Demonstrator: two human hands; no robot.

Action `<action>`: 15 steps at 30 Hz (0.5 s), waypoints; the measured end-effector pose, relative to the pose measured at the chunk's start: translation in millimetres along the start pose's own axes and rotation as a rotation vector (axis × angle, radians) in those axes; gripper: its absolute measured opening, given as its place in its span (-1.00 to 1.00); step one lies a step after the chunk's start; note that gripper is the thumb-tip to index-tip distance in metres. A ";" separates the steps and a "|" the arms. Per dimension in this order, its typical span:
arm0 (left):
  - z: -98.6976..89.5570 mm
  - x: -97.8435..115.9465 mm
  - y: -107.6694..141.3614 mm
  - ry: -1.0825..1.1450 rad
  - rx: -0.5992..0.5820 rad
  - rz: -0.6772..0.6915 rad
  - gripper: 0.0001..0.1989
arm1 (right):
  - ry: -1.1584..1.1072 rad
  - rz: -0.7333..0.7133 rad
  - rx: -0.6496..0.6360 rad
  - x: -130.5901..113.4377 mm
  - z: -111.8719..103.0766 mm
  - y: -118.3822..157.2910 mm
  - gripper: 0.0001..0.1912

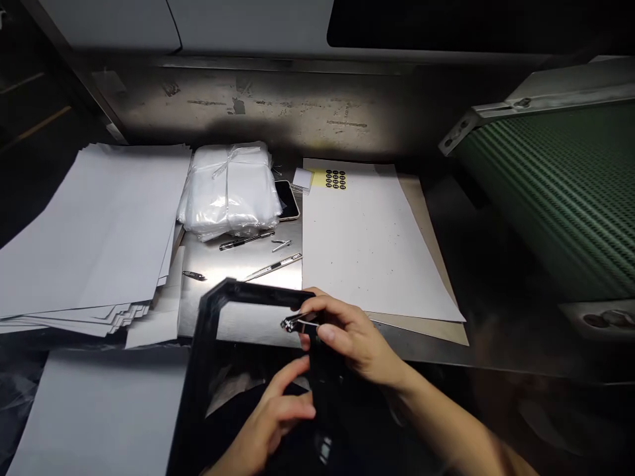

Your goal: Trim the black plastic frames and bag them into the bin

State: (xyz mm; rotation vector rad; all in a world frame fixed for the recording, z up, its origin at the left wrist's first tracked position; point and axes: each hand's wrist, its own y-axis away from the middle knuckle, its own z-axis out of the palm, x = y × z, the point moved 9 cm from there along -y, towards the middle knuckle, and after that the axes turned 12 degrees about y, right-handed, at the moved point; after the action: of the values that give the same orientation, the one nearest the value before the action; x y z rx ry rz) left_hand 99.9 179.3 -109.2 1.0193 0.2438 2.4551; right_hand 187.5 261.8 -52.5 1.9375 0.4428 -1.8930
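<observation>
A black rectangular frame (206, 344) with chamfered corners is tilted in front of me, above the table's near edge. My right hand (347, 330) is closed at its upper right corner, with a small shiny nail clipper (292, 322) pinched between thumb and fingers. The clipper's head points left, into the frame's opening. My left hand (272, 416) reaches up from below through the opening. Its fingers close on the frame's right bar, and the bar partly hides their tips. The lower part of the frame blends into dark surroundings.
White paper sheets (94, 225) are stacked left. Tied clear plastic bags (231, 192) lie beside a phone (288, 200), pens (245, 240), tweezers-like metal piece (281, 244) and a craft knife (274, 266). A speckled white sheet (367, 244) bears a sticker sheet (335, 179). Right stands a green conveyor belt (560, 192).
</observation>
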 end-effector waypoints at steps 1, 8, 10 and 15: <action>-5.9 -1.5 -0.4 -0.013 0.004 -0.083 -0.79 | 0.043 -0.005 -0.106 -5.0 2.6 -3.2 -0.78; -0.4 45.5 6.5 0.082 -0.237 -0.415 -0.36 | 0.635 -0.152 -0.514 -25.2 14.6 -15.3 -0.81; 3.5 50.6 14.7 -0.073 -0.248 -0.457 -0.60 | 0.673 -0.168 -0.509 -28.3 17.8 -16.1 -0.80; -7.2 48.5 41.2 -0.111 -0.009 -0.408 -0.81 | 0.771 -0.271 -0.004 -65.4 -1.5 -4.2 -0.82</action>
State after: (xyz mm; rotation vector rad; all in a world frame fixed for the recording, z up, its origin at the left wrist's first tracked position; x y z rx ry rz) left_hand 50.5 166.9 -70.5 0.9869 0.3650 2.0258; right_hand 184.5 269.4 12.5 2.6669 0.9588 -1.1899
